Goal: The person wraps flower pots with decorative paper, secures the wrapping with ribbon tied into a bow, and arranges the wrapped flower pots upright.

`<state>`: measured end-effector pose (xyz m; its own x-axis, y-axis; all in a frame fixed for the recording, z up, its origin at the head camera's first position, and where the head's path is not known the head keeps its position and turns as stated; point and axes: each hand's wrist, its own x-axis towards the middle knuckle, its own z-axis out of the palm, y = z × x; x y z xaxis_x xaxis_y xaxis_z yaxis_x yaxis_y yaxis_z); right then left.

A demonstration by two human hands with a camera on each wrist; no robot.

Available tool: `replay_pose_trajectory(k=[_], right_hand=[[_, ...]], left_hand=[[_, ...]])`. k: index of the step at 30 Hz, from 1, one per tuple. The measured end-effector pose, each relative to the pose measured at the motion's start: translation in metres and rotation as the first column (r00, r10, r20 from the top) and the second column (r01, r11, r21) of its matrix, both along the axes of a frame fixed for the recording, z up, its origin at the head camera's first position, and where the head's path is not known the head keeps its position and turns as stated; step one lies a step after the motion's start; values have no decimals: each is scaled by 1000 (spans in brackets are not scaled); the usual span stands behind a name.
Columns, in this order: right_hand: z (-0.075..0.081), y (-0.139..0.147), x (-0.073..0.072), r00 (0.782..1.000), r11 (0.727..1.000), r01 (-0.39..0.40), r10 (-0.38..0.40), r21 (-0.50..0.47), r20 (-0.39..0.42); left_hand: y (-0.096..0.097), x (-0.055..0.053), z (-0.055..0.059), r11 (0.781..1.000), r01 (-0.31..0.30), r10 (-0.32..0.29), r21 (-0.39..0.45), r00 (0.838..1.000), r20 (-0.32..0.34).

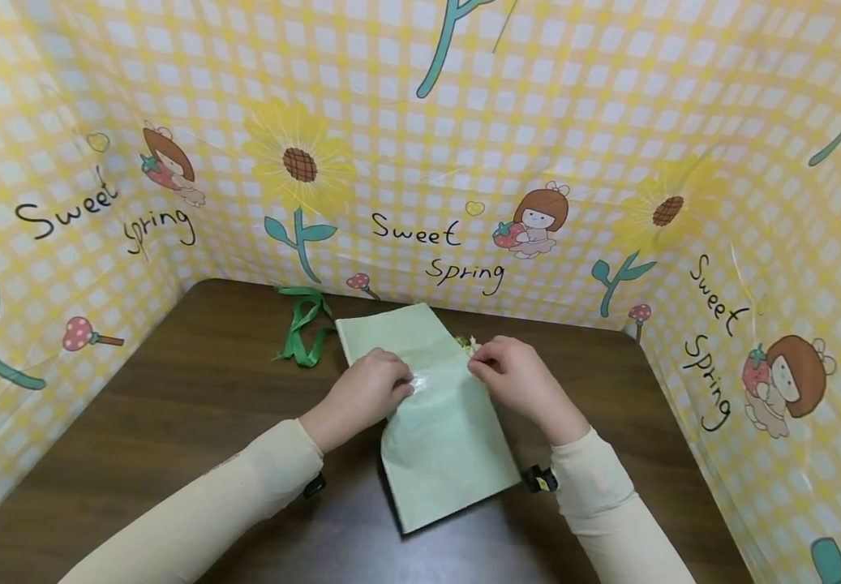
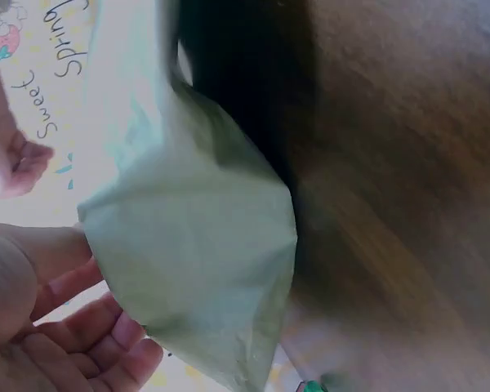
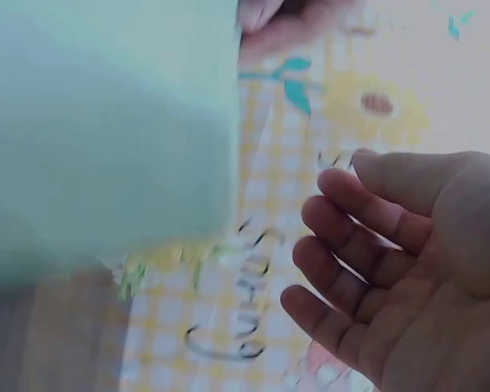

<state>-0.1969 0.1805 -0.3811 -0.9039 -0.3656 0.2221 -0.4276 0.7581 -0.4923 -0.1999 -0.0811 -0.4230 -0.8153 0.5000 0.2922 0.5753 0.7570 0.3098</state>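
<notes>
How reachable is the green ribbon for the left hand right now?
Likely yes: the green ribbon lies on the brown tabletop past the left hand, left of the pale green paper; nothing seems to block its way.

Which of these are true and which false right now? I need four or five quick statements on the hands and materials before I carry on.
1. In the head view, the green ribbon lies on the table, left of the green paper. True.
2. The small flowers show by the paper's right edge, near the right hand. True.
3. The left hand is well clear of the paper. False: the left hand is at the paper.
4. The right hand holds the ribbon. False: the ribbon lies apart from it.
5. Both hands are bare. True.
</notes>
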Motion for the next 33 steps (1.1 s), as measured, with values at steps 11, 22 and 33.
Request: replay_pose_trajectory(k=[11, 22, 33], right_hand=[[-13, -61, 4, 971, 965, -225, 233, 138, -49], [-32, -86, 4, 982, 979, -153, 166, 138, -92], [-35, -93, -3, 977, 975, -139, 164, 176, -137]], left_hand=[[4, 2, 0, 997, -64, 62, -51, 997, -46], [-6, 12, 7, 996, -62, 66, -71, 995, 68], [-63, 11, -1, 964, -170, 148, 202, 981, 122]])
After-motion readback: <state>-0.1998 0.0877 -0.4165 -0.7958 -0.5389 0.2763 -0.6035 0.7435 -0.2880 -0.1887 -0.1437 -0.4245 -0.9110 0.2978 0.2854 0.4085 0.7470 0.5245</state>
